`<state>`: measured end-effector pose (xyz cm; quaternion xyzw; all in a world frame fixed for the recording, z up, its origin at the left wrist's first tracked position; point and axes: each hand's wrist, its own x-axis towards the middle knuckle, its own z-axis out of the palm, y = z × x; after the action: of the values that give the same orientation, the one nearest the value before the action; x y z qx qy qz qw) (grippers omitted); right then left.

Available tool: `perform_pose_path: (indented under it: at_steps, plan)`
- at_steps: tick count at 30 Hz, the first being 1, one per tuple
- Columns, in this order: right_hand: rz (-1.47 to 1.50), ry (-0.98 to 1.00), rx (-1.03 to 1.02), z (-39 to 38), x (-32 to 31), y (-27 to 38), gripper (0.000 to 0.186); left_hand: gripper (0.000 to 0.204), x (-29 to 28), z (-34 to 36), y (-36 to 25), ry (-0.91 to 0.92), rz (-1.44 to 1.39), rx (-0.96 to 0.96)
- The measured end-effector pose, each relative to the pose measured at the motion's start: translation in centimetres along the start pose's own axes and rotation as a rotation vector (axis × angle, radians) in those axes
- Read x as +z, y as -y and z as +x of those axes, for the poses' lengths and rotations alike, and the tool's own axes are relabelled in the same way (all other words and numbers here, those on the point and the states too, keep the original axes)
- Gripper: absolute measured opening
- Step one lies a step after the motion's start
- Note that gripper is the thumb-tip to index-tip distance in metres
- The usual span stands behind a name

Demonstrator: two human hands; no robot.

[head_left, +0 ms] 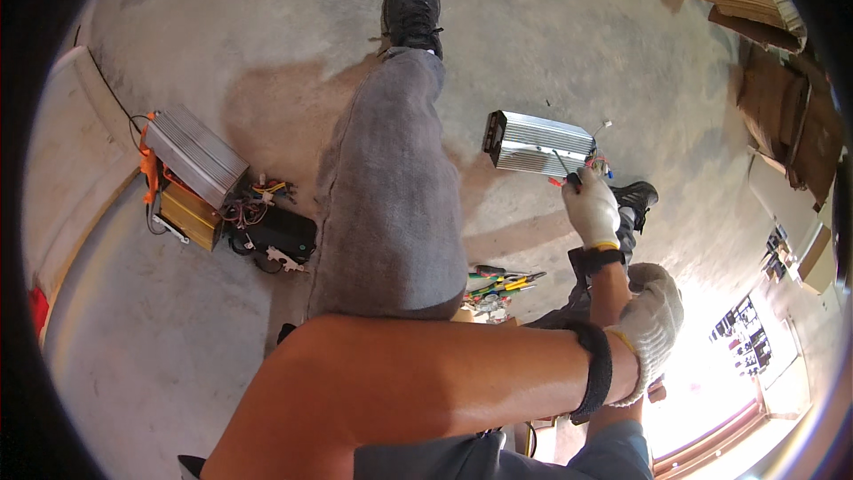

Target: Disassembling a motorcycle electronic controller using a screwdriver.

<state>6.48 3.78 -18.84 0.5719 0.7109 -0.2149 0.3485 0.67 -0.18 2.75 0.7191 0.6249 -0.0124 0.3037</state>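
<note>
My right hand (590, 209), in a pale work glove, is closed round the dark handle of a screwdriver (562, 163). The screwdriver's thin metal shaft lies over the near right end of a silver finned metal case (538, 142) on the floor. Red and other coloured wires come out of that end. My left forearm crosses over the right one, and my left hand (656, 316), in a knitted glove, is bent down beside the right forearm. Its fingers are mostly hidden, and whether it holds anything does not show.
Pliers and other hand tools (506, 283) lie near my legs. At left, a second silver finned case (197, 156) rests by a gold case (189, 213), a black box (275, 233) and bundled wires. Torn cardboard (773, 107) stands at far right. My grey-trousered leg (391, 196) stretches between.
</note>
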Motion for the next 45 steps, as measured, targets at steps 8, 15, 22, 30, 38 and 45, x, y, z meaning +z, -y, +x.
perform_pose_path:
  at_steps: [8, 15, 22, 30, 38, 45]
  plan:
    - [1.894, 0.281, 0.682, -1.5, 1.5, -5.1, 0.036, 0.026, -1.0, -0.7, 2.7, 0.036, 0.017, 0.195]
    - [0.477, -0.289, -0.038, -0.6, 3.2, -3.6, 0.032, 0.028, 8.7, -1.2, -9.7, 0.01, 1.259, 0.454]
    - [0.351, -0.399, 0.021, -0.5, 0.6, -1.4, 0.037, 0.036, 11.0, -0.2, -14.6, 0.054, 1.454, 0.245]
    - [0.258, -0.34, 0.038, -1.2, 0.7, -2.1, 0.027, 0.043, 12.2, -1.7, -16.3, 0.283, 1.974, -0.182]
    - [0.247, -0.509, -0.089, -1.8, 2.5, -2.2, 0.04, 0.044, 12.2, -0.3, -14.9, -0.028, 1.671, -0.491]
    - [0.385, -0.267, 0.145, -1.4, 2.1, -3.2, 0.032, 0.063, 6.8, -2.7, -11.8, 0.29, 1.228, -0.196]
